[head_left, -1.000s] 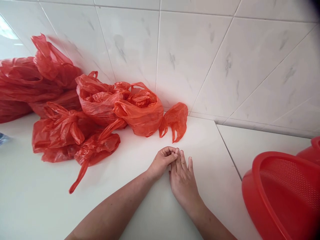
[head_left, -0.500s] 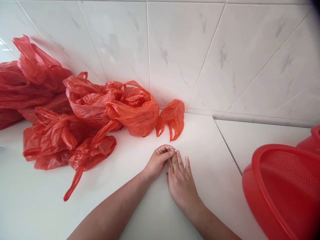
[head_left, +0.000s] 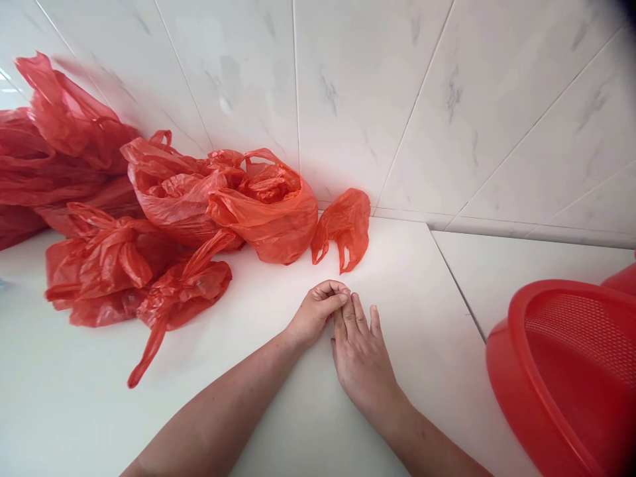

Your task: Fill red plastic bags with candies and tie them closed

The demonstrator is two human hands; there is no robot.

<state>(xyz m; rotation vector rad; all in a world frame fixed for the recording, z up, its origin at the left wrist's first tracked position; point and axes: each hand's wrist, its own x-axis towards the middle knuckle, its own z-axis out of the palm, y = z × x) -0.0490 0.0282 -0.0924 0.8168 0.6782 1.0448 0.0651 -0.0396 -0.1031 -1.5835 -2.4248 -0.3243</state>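
My left hand is closed, its thumb and fingers pinching the tip of a finger of my right hand. My right hand lies palm down with its fingers stretched out and holds nothing that I can see. Just beyond both hands is a small red plastic bag, flattened, its two handles pointing toward me; neither hand touches it. A larger open red plastic bag stands left of it. Whether anything small sits between the pinching fingers is hidden.
More crumpled red plastic bags are heaped along the left, some knotted. At the right stands a red perforated plastic basket. White marbled wall tiles rise behind the white tabletop, which has a seam toward the right.
The view has shifted slightly, so the bags sit a little higher and the basket a little further right. Both hands keep the same pose.
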